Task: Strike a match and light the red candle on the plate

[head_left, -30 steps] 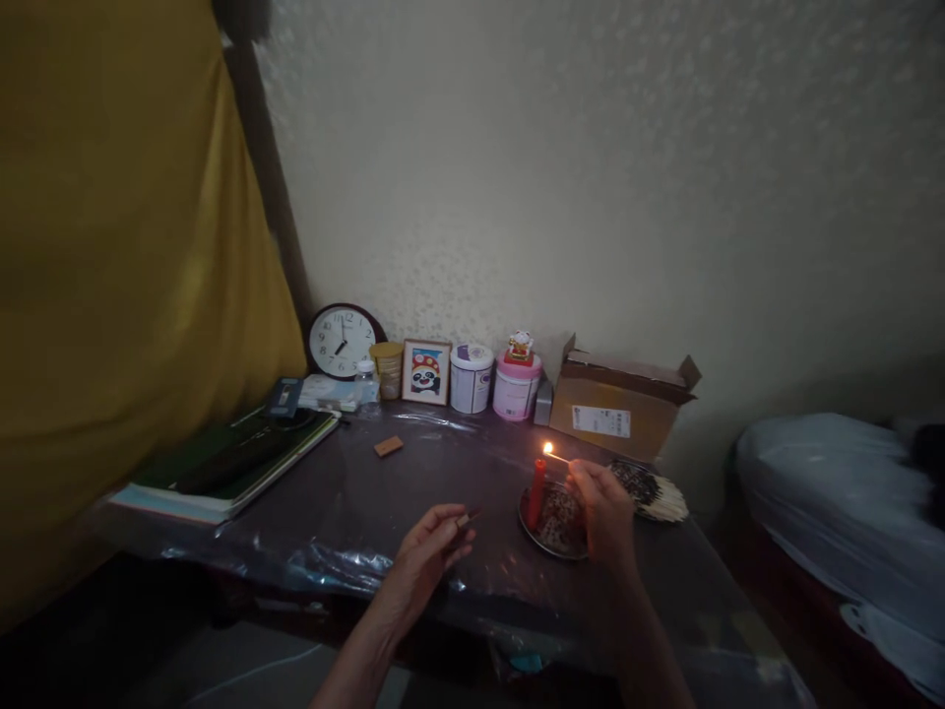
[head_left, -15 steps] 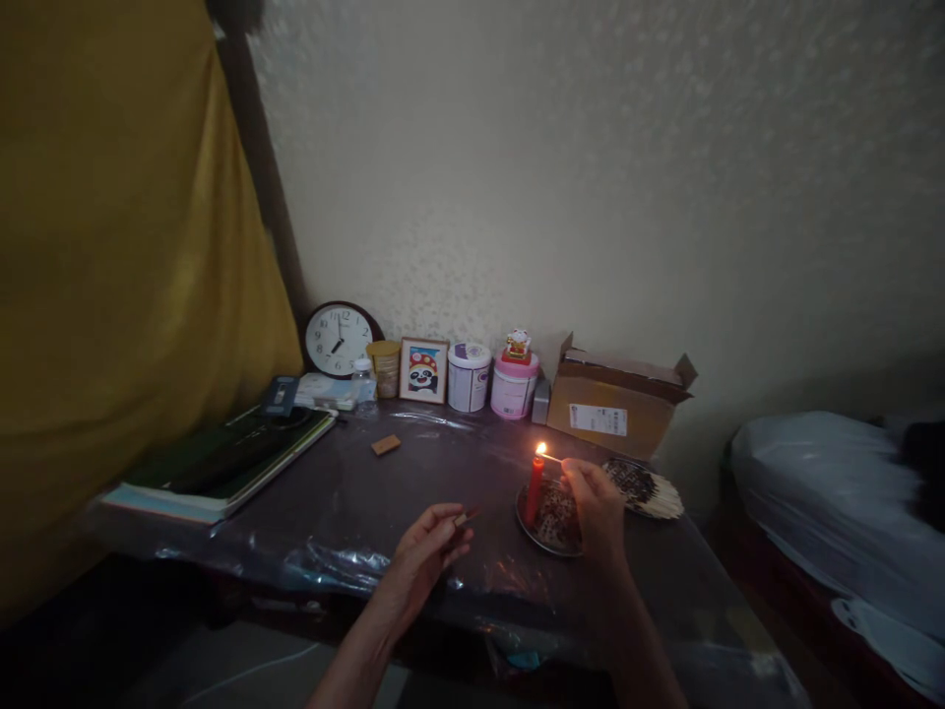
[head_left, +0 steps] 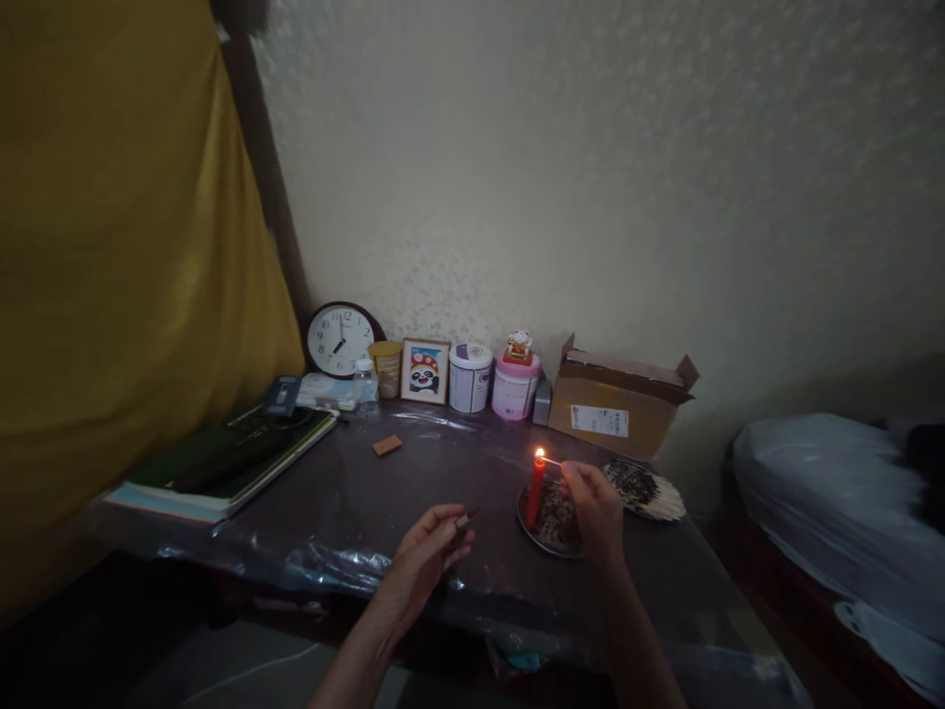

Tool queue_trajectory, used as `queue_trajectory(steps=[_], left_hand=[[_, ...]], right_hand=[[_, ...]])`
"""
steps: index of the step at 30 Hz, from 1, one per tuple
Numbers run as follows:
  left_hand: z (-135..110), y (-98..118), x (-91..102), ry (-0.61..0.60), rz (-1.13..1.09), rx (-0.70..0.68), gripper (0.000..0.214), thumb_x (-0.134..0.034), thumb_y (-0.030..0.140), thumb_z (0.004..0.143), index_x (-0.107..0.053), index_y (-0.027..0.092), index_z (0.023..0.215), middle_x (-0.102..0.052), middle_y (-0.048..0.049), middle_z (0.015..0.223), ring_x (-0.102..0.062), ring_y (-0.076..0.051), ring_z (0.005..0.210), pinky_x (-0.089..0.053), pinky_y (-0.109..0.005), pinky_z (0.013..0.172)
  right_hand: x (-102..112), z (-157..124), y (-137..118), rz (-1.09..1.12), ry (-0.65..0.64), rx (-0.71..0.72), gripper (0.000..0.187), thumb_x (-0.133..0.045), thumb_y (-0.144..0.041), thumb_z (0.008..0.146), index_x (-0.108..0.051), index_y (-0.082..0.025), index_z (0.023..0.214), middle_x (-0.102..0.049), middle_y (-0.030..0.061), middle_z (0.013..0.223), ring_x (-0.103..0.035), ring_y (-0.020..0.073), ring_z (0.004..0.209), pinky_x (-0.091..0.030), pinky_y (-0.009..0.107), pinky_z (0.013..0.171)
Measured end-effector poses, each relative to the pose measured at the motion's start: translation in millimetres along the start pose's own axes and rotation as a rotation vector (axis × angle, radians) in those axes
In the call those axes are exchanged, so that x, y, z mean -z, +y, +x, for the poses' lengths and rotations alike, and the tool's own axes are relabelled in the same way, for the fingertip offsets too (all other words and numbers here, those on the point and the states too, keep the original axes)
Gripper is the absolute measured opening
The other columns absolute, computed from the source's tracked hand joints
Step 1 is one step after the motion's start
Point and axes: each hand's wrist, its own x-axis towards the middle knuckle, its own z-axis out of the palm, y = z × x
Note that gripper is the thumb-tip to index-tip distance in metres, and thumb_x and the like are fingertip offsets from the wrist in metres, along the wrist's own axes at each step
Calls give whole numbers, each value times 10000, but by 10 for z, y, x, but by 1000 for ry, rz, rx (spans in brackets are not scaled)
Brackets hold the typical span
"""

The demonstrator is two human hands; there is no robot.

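Note:
A red candle (head_left: pixel 536 492) stands upright at the left side of a dark metal plate (head_left: pixel 550 552) covered with brown specks. My right hand (head_left: pixel 597 507) pinches a thin matchstick (head_left: pixel 552 461), whose far end meets the small flame (head_left: pixel 539 454) at the candle's top. Whether the wick itself burns I cannot tell. Left of the plate, my left hand (head_left: pixel 428 551) is closed on a small flat piece with a dark reddish edge (head_left: pixel 467 517), mostly hidden by the fingers. Behind my right hand, a second plate (head_left: pixel 624 476) bears many pale matchsticks (head_left: pixel 661 499) and dark bits.
A small brown block (head_left: pixel 387 446) lies on the plastic-covered table (head_left: pixel 332 522). Along the wall stand a clock (head_left: pixel 340 340), a framed panda picture (head_left: pixel 425 372), two tubs (head_left: pixel 471 379) and a cardboard box (head_left: pixel 616 404). Books (head_left: pixel 228 468) lie at left beside a yellow curtain (head_left: pixel 140 295).
The flame has become smaller and sits closer to the candle's top. The matchstick's far end has dipped slightly. Both hands stay almost in place.

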Motion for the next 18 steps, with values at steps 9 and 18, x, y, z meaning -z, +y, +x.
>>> queue_trajectory(steps=[9,18], left_hand=[[2,-9,10,-17,-6,1,181,-637,268,739,-646,209,909,-652,-45,960,-611,-185,866,-419,-336,836],[-17,5,-7,-30,-12,9,205,-648,288,730,-635,207,918,-633,-89,1130,-616,-187,882,-415,-337,846]], right_hand=[[26,-43,-84,-21,-8,-13,195,-613,-384,676,-646,-193,691,-614,-10,619,-565,173,632,-419,266,596],[38,-63,-98,-12,-7,17,239,-619,-416,673,-647,-181,706,-626,4,649,-573,179,647,-424,270,600]])
